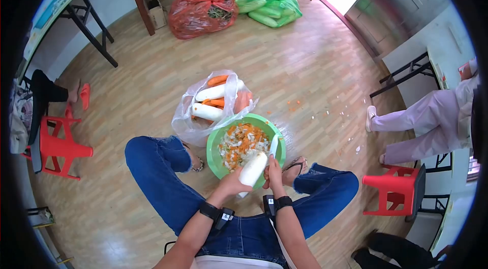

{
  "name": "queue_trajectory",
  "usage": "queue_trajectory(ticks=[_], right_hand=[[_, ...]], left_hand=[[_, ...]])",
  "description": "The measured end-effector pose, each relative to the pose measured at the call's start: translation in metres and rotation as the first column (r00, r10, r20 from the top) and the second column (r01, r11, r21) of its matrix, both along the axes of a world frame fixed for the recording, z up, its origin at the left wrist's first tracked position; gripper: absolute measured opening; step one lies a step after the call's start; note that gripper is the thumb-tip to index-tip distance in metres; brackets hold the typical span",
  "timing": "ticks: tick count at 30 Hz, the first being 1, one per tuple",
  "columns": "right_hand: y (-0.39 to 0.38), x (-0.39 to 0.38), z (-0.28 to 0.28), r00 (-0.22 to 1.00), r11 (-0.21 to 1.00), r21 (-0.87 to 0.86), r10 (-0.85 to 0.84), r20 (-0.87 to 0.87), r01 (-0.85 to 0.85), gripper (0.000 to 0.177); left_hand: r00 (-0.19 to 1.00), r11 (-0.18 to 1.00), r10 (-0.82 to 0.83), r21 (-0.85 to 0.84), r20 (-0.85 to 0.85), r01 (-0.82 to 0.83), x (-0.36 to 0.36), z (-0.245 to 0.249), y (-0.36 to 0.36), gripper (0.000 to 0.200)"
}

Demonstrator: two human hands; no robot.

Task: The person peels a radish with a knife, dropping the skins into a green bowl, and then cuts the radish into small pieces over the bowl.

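A thick white radish is in my left hand, whose fingers wrap round its lower part. It slants up over a green basin on the floor between my legs. My right hand is closed round the handle of a knife; its pale blade points up and away, just right of the radish. Orange and white scraps lie in the basin. Touching the basin's far side, an open clear plastic bag holds carrots and several white radishes.
Red bags and green bags of long pale vegetables stand at the back. Red stools are at both sides. A person in light trousers is at the right. Small scraps dot the floor.
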State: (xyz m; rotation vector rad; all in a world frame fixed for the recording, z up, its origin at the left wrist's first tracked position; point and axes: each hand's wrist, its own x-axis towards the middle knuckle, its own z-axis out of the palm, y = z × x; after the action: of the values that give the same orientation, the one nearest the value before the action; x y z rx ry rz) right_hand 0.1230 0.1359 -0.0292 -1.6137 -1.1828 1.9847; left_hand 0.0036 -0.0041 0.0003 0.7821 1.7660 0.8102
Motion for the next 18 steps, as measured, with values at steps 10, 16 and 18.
queue_trajectory(ticks=[10, 16, 18], right_hand=[[0.012, 0.001, 0.013, 0.967, 0.980, -0.198, -0.076, -0.241, 0.028, 0.033], [0.011, 0.006, 0.008, 0.914, 0.927, -0.354, -0.249, -0.319, 0.129, 0.031], [0.011, 0.005, 0.008, 0.902, 0.925, -0.362, -0.249, -0.353, 0.114, 0.030]], left_hand=[[0.906, 0.979, 0.035, 0.169, 0.421, -0.116, 0.006, 0.015, 0.008, 0.073], [0.405, 0.932, 0.265, -0.124, 0.875, -0.341, 0.004, 0.028, 0.011, 0.058], [0.123, 0.952, 0.079, -0.039, 0.989, -0.303, 0.002, 0.023, 0.009, 0.059]])
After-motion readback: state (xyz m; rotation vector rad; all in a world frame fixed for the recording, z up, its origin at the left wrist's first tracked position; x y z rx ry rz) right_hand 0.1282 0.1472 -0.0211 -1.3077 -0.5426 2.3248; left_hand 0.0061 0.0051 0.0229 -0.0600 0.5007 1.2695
